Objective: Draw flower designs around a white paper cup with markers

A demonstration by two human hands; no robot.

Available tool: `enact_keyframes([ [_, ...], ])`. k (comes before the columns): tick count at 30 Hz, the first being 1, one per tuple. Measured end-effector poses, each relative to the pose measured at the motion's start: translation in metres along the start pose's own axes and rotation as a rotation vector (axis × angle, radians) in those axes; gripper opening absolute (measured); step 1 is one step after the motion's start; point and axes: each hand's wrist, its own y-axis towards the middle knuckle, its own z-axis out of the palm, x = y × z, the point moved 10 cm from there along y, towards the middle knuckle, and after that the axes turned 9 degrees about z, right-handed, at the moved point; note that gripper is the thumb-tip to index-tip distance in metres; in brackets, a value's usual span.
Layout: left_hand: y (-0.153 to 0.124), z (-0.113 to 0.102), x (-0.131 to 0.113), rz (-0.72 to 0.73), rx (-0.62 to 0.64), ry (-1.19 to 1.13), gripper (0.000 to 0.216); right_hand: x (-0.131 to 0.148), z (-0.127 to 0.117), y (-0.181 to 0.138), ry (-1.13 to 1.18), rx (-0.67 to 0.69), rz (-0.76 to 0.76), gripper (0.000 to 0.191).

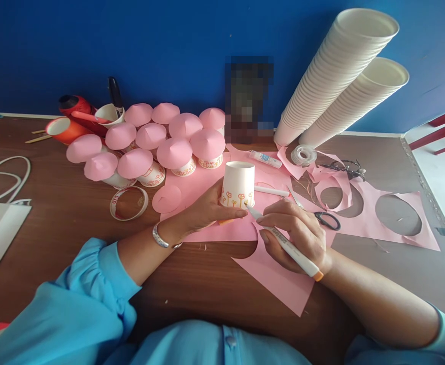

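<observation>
My left hand (pixel 205 205) is closed around the side and lower edge of a white paper cup (pixel 239 177), holding it with its narrower end up. Red and orange flowers are drawn around the cup's lower part. In my right hand (pixel 298 230) is a white marker (pixel 288 252) with an orange end, its tip at the drawn flowers near the cup's lower edge. Beneath lies pink paper (pixel 222 232). A small orange piece (pixel 226 221) shows below my left hand. Behind the cup rests another white marker (pixel 271 191) with a red tip.
Several cups with pink paper cones (pixel 174 153) stand at the back left. Two tall stacks of white cups (pixel 329 71) lean on the blue wall. Scissors (pixel 328 220), a tape roll (pixel 303 155), a glue tube (pixel 266 158), cut pink scraps (pixel 370 223) and a power strip (pixel 1 230) lie around.
</observation>
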Motion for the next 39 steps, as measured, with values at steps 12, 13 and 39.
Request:
enact_keyframes([
  [12, -0.001, -0.006, 0.010, -0.057, -0.015, -0.106, 0.040, 0.000, 0.001, -0.001, -0.010, -0.006, -0.003, 0.017],
  [13, -0.001, -0.006, 0.009, -0.057, -0.016, -0.114, 0.039, -0.001, 0.001, -0.001, -0.009, -0.009, -0.003, 0.017],
  [39, 0.007, 0.008, -0.008, 0.066, 0.054, -0.189, 0.029, -0.006, 0.002, -0.001, -0.036, -0.026, 0.034, 0.016],
])
